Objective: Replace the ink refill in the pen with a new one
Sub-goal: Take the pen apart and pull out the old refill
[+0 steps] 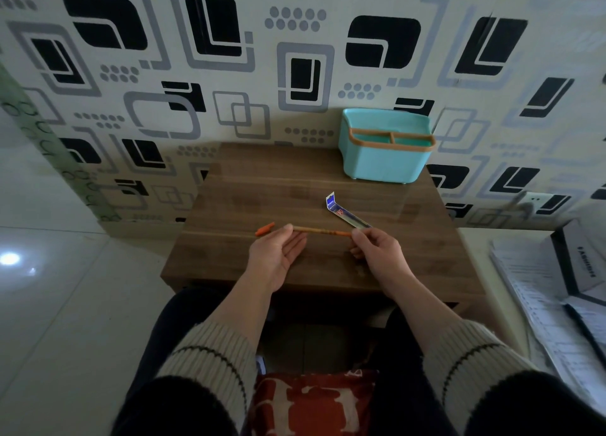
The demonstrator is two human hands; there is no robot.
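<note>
Two hands hold one pen [319, 231] level above the wooden table [236, 199].

The right hand [377, 250] pinches the pen's right end; the left hand [278, 250] lies open, fingers straight, under the orange-capped end. The packet of refills [346, 215] lies on the table just behind. With only one end pinched, a hard pull could spill small parts off the table edge.
</note>
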